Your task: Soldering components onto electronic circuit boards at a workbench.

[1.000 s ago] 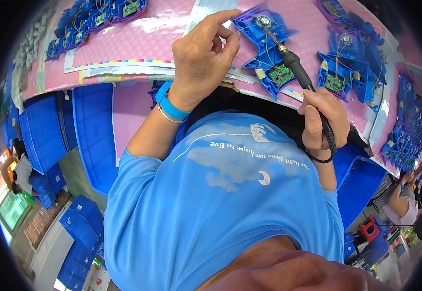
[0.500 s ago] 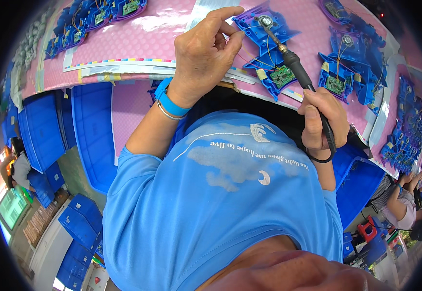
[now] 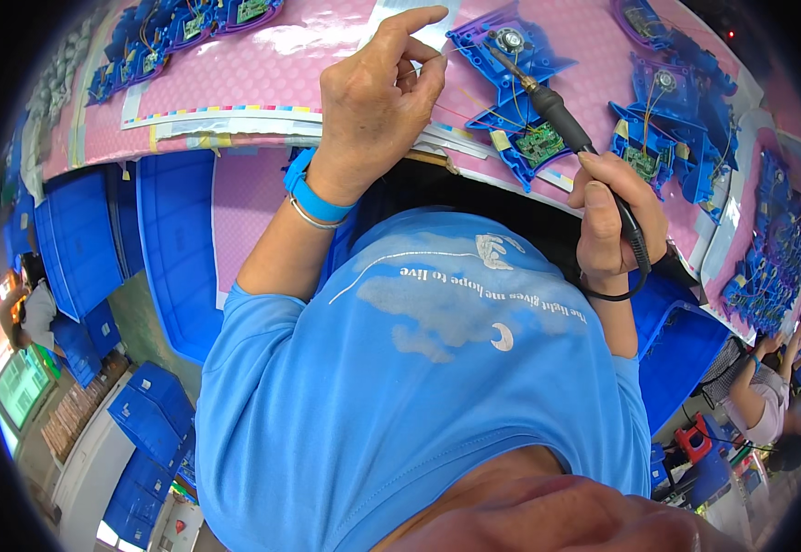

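Note:
My right hand (image 3: pixel 619 216) is wrapped around the dark handle of a soldering iron (image 3: pixel 561 118). The iron's tip lies beside a round metal speaker (image 3: pixel 510 40) set in a blue plastic housing (image 3: pixel 483 46). Thin wires run from there to a green circuit board (image 3: pixel 540 143) in a second blue shell nearer me. Left of the housing, my left hand (image 3: pixel 377 97) has its index finger extended, with the thumb and a curled finger closed on what looks like a thin wire (image 3: pixel 448 56); its far end is hard to make out.
Similar blue housings with boards (image 3: pixel 667 120) lie to the right, and more stand at the far left (image 3: pixel 143 55). A pink bubble-patterned sheet (image 3: pixel 263 74) covers the table. Blue bins (image 3: pixel 180 248) sit below its near edge. Another person (image 3: pixel 764 396) is at the far right.
My left hand has shifted slightly left, away from the housing. The soldering iron's tip has moved a little left off the speaker's middle to its edge, while my right hand has dropped slightly.

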`<state>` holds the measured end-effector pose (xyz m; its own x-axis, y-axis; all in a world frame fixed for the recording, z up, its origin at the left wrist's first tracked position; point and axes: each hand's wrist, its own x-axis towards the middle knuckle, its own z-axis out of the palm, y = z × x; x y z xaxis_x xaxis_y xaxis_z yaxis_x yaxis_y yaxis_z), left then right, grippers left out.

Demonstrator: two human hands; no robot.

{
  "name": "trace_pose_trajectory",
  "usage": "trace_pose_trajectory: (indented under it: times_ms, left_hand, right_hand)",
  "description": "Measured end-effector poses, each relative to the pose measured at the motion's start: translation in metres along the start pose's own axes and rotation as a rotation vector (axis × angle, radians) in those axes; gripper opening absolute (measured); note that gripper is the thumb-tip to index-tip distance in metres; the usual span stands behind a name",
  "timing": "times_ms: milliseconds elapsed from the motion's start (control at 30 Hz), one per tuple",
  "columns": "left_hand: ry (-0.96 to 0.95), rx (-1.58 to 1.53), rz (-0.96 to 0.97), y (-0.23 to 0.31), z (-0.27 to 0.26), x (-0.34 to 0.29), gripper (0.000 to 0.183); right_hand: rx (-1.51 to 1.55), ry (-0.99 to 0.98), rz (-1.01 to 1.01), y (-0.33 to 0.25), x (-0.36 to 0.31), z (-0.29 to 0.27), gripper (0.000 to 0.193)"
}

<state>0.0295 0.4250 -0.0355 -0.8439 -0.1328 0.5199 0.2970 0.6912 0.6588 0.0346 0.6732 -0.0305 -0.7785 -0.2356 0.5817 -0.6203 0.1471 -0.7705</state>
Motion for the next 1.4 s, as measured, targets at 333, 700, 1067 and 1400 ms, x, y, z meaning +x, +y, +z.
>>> trace_pose_trajectory:
  times_ms: [333, 700, 1067, 1400]
  left_hand:
    - [-0.008, -0.064, 0.001, 0.004, 0.001, 0.005, 0.045]
    - [-0.032, 0.017, -0.043, 0.011, -0.008, 0.019, 0.052]
    - [-0.245, 0.016, 0.435, -0.022, -0.025, -0.016, 0.031]
    - [-0.123, 0.104, 0.641, -0.011, -0.017, 0.006, 0.026]
  right_hand:
    - [-0.017, -0.093, -0.031, 0.002, 0.003, 0.000, 0.024]
    - [-0.031, -0.099, -0.053, 0.002, 0.005, 0.000, 0.024]
    - [0.041, -0.026, -0.015, 0.002, 0.005, 0.002, 0.020]
    - [0.110, -0.014, -0.024, 0.001, 0.005, 0.002, 0.021]
